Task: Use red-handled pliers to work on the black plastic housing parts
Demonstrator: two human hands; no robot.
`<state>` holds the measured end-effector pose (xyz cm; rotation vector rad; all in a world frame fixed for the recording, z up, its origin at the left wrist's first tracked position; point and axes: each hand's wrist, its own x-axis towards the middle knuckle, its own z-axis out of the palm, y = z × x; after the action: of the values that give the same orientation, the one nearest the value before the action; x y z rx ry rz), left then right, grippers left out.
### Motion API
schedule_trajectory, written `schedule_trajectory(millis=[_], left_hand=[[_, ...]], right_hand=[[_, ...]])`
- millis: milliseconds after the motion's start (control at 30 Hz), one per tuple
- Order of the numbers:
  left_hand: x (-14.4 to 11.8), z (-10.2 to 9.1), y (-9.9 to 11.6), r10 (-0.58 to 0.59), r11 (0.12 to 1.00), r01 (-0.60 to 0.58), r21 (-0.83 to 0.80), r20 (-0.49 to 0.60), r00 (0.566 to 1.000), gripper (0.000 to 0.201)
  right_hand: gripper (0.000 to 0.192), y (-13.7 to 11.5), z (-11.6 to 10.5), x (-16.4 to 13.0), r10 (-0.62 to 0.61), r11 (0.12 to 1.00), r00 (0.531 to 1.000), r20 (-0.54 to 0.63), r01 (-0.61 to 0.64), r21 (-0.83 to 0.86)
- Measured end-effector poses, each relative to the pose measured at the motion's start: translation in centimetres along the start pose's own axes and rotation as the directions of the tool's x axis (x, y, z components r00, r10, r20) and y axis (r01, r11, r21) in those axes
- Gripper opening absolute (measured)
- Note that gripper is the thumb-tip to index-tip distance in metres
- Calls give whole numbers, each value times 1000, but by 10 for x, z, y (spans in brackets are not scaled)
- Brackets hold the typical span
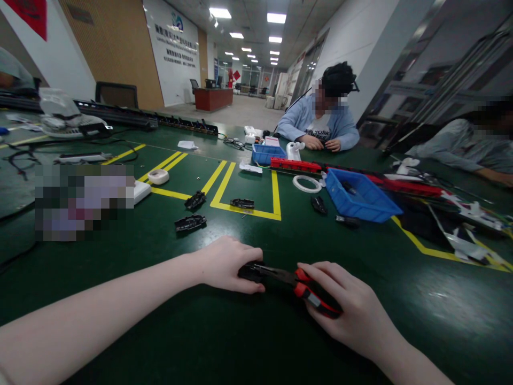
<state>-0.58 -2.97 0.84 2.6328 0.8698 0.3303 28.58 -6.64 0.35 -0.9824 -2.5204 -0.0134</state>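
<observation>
My left hand is closed round a small black plastic part on the green table. Red-and-black long-nose pliers sit in my right hand, fingers wrapped about the handles. The jaws of the pliers point left and reach the black part; whether they grip it I cannot tell. Beyond my hands lie similar black parts: one at the left, another behind it, and a third within yellow tape lines.
A blue bin stands to the right, with black pieces near it. Tape rolls, a smaller blue bin and a long red bar lie farther back. A person works across the table; another sits at right.
</observation>
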Motion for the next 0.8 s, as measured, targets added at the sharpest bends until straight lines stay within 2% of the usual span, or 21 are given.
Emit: schedule_trajectory(millis=[267, 500, 800], left_hand=[[0, 0, 0, 5, 1000, -5, -12, -3, 1000, 36], [-1, 1, 1, 13, 1000, -14, -4, -21, 1000, 34], [0, 3, -2, 16, 1000, -16, 16, -21, 1000, 36]], right_hand=[[59, 2, -3, 0, -51, 996, 999, 2, 51, -67], [55, -1, -2, 3, -20, 998, 1000, 7, 20, -59], [48, -5, -2, 6, -40, 996, 997, -68, 34, -88]])
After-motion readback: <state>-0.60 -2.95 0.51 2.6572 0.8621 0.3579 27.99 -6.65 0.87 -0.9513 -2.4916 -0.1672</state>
